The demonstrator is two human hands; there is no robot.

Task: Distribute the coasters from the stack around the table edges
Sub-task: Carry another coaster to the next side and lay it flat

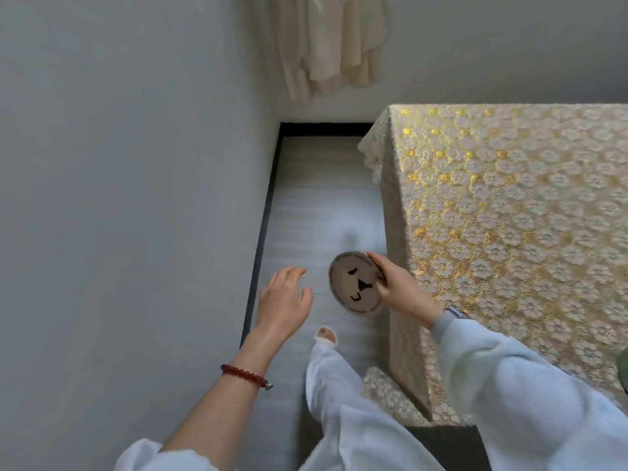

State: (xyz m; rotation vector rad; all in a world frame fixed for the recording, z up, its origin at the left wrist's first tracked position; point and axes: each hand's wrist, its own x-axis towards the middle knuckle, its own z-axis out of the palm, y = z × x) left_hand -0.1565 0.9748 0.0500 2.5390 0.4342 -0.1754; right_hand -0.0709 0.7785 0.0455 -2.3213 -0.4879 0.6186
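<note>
My right hand (pixel 399 288) grips a stack of round beige coasters (pixel 353 283) by its right edge; the top one shows a dark face drawing. The stack hangs in the air over the floor, just left of the table's near-left edge. My left hand (pixel 283 299) floats open beside the stack, fingers spread, a little apart from it and holding nothing. The table (pixel 509 215) wears a gold and white floral lace cloth and fills the right side. No coaster lies on the visible part of the tabletop.
A narrow strip of pale floor (pixel 316 205) runs between the grey wall (pixel 136 164) on the left and the table. A cream curtain (pixel 329 45) hangs at the far end. My leg and foot (pixel 326 338) stand in the aisle. A green object (pixel 623 368) peeks in at the right edge.
</note>
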